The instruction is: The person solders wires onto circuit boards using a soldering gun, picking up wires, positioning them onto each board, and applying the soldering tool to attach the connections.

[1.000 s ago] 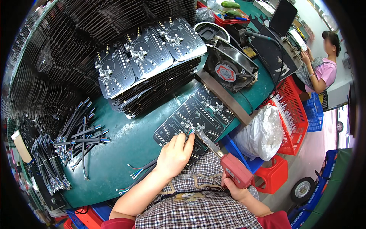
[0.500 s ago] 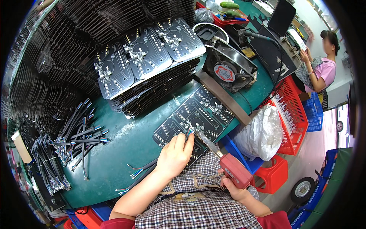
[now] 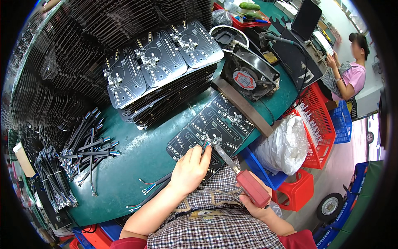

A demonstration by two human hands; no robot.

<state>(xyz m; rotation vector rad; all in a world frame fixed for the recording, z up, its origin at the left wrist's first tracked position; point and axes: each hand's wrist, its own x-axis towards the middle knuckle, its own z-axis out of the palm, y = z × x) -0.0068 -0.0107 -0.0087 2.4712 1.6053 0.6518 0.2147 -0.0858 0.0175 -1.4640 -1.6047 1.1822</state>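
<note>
My left hand point(image 3: 190, 169) is closed in a pinch over the black circuit board panel point(image 3: 182, 143), holding the thin coloured wires point(image 3: 206, 144) of a cable against its middle. Most of that cable is hidden under the hand. My right hand point(image 3: 258, 207) grips what looks like a soldering gun point(image 3: 252, 187), with a boxy red body and a long metal shaft. Its tip meets the board by the white connector parts, close to my left fingertips. Beside my left forearm lie black cables point(image 3: 159, 182) with bared coloured wire ends.
A tall stack of finished-looking boards point(image 3: 166, 83) stands behind. Bundled cables point(image 3: 49, 178) and loose cables point(image 3: 91, 151) lie at left. A brown bar point(image 3: 244, 106) edges the board, with a fan point(image 3: 251, 74) beyond. Right are a white bag point(image 3: 284, 145), red crate point(image 3: 319, 128) and another person point(image 3: 352, 79).
The red body of the soldering gun has shifted slightly left and up with my right hand, its tip staying at the board. My left hand has barely moved.
</note>
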